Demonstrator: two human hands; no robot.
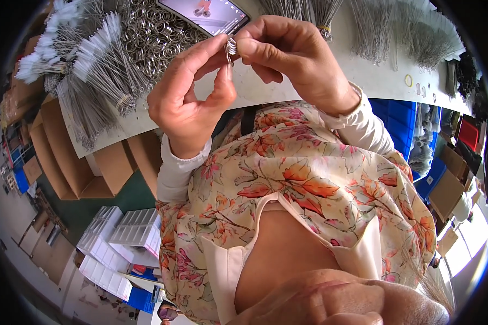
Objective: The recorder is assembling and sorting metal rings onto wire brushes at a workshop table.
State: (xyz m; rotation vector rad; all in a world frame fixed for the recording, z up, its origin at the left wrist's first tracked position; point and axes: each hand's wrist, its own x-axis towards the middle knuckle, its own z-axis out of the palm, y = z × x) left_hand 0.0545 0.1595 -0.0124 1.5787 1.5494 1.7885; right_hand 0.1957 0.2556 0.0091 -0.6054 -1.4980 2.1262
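Note:
Several small shiny metal rings [231, 47] are held between my two hands above the table [260, 89]. My left hand [192, 89] has them between its thumb and forefinger tips. The thumb and bent forefinger of my right hand [298, 57] pinch the same rings from the other side. Exactly how the rings sit on one another is too small to tell. Just left of my hands lies a big heap of loose metal rings [154, 40]. A phone [209, 16] with its screen lit lies beyond my hands.
Wire brushes with white bristles [100, 49] lie in bundles at the left. More wire bundles [371, 32] lie at the far right, with a yellowish band [408, 80] nearby. Cardboard boxes [111, 168] stand below the left table edge, a blue bin [393, 122] below the right.

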